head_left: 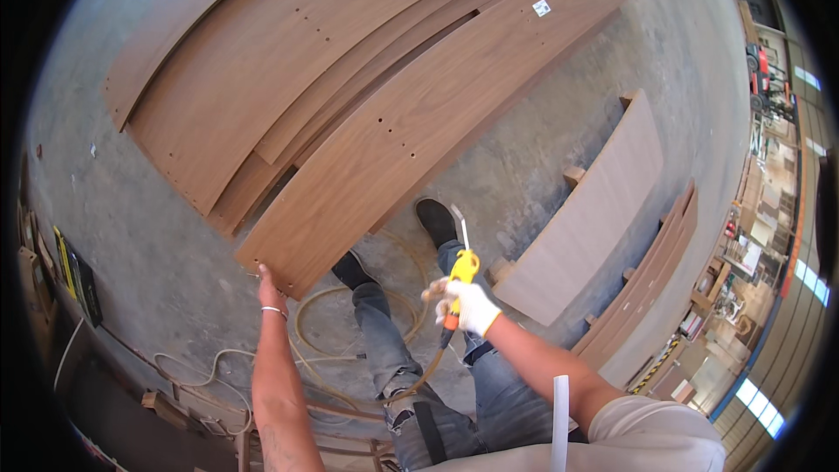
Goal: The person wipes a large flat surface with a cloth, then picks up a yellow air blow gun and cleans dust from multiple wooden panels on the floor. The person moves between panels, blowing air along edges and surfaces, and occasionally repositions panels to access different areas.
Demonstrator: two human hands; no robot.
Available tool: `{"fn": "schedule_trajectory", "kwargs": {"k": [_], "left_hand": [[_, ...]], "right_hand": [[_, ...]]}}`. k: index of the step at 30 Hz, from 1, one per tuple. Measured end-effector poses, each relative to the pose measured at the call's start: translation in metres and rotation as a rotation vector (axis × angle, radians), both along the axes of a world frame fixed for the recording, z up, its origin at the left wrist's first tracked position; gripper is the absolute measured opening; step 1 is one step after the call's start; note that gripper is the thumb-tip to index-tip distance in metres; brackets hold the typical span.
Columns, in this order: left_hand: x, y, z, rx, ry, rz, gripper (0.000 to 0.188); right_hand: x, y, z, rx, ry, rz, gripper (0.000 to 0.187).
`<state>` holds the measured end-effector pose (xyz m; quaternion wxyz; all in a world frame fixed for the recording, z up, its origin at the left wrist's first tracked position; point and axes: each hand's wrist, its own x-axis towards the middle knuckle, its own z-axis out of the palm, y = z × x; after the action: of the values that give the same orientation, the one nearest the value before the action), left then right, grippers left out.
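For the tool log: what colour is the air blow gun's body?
Yellow, with an orange handle; the air blow gun shows best in the head view.

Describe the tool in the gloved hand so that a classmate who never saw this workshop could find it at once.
Start at the stack of long brown wood-grain panels lying on the grey concrete floor. Just below their near end, the right hand in a white glove grips an air blow gun. It is the only bright yellow thing there, with a thin metal nozzle pointing up and a tan hose trailing from it.
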<state>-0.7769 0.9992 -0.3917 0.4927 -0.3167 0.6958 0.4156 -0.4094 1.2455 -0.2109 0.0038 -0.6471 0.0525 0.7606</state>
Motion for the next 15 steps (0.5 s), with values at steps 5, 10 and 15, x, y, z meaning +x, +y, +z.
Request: {"fn": "schedule_trajectory", "kwargs": {"k": [5,10,15], "left_hand": [[0.04,0.013,0.023,0.013,-0.011,0.023,0.094],[0.059,-0.023,0.022,-0.138,0.214,-0.042,0.083],[0.05,0.011,0.042,-0.197,0.287,-0.065,0.083]], "right_hand": [[0.021,0.124,0.008,0.117,-0.05,-0.183,0.015],[0.009,0.259,0.043,0.459,-0.388,-0.117,0.018],[0.02,0.321,0.074,0.653,-0.468,-0.13,0.025]]}}
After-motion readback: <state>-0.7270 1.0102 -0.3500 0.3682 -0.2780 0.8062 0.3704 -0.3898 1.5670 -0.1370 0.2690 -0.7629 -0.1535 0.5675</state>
